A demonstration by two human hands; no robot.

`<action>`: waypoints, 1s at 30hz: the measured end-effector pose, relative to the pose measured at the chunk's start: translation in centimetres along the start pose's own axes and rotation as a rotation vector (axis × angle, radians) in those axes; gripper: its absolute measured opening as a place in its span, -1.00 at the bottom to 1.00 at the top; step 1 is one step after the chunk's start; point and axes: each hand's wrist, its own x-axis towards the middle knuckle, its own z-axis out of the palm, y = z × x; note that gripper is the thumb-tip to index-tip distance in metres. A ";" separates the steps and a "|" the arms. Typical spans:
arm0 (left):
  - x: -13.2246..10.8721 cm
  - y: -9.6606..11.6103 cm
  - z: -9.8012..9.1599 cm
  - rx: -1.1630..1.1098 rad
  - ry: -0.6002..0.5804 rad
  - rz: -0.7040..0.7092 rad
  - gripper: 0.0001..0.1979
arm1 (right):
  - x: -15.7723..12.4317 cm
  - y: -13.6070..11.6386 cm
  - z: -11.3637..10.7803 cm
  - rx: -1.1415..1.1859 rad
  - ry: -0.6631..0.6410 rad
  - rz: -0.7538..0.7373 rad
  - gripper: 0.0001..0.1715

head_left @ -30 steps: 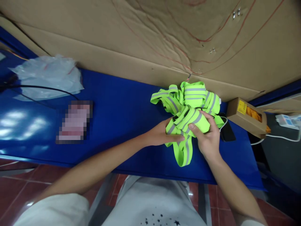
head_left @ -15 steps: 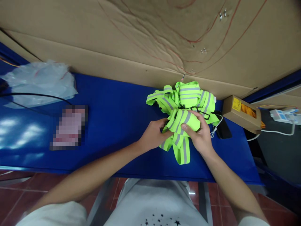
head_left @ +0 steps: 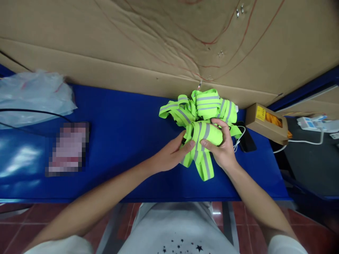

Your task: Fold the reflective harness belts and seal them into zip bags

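Note:
A folded bundle of neon-green reflective strap (head_left: 203,133), with grey stripes along it, is held between both hands above the blue table. My left hand (head_left: 172,152) grips its left side, thumb on top and fingers hidden behind. My right hand (head_left: 224,148) is closed around the right side, thumb on the near face and fingers curled over the far edge. Loose strap loops (head_left: 205,167) hang below the bundle toward me. Just beyond it lies a heap of similar reflective straps (head_left: 208,104) against the cardboard wall.
Right of the heap lie a black phone (head_left: 247,139) with a white cable and a cardboard box (head_left: 266,123) holding something orange. On the left are a pixelated flat object (head_left: 69,148) and a clear plastic bag (head_left: 34,97). Cardboard (head_left: 119,76) walls the blue table's (head_left: 127,120) back.
My left hand has shifted its hold, its thumb now lying over the bundle's top. Black buckle parts seen earlier by my right fingers are now mostly hidden. The view has swung slightly right.

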 end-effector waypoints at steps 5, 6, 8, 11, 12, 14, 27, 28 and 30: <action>-0.1 0.3 0.5 -0.108 0.101 0.045 -0.24 | -0.7 -1.1 0.8 -0.046 -0.098 -0.026 -0.29; -0.2 0.0 0.9 -0.178 0.127 0.026 -0.24 | -0.9 -1.3 1.0 -0.058 -0.098 -0.061 -0.36; -0.4 -0.6 1.7 -0.292 0.152 -0.056 -0.30 | -1.0 -1.4 1.4 -0.061 -0.100 -0.113 -0.43; -0.7 -1.0 2.2 -0.348 0.189 -0.125 -0.38 | -0.9 -0.9 1.8 -0.053 -0.113 -0.097 -0.32; -0.8 -0.9 2.3 -0.349 0.210 -0.118 -0.39 | -0.9 -0.6 1.8 -0.048 -0.100 -0.068 -0.25; -1.0 -0.5 2.4 -0.341 0.252 -0.076 -0.38 | -1.1 0.0 2.1 0.026 -0.084 0.044 -0.15; -1.2 -0.9 -0.3 0.313 0.126 0.515 -0.47 | -2.6 0.0 4.4 0.320 -0.350 0.440 -0.40; -1.1 -0.9 -0.7 0.329 0.042 0.550 -0.46 | -2.6 0.0 4.4 0.275 -0.336 0.401 -0.38; -0.9 -0.8 -1.3 0.355 -0.088 0.572 -0.41 | -2.7 0.2 4.2 0.165 -0.279 0.291 -0.38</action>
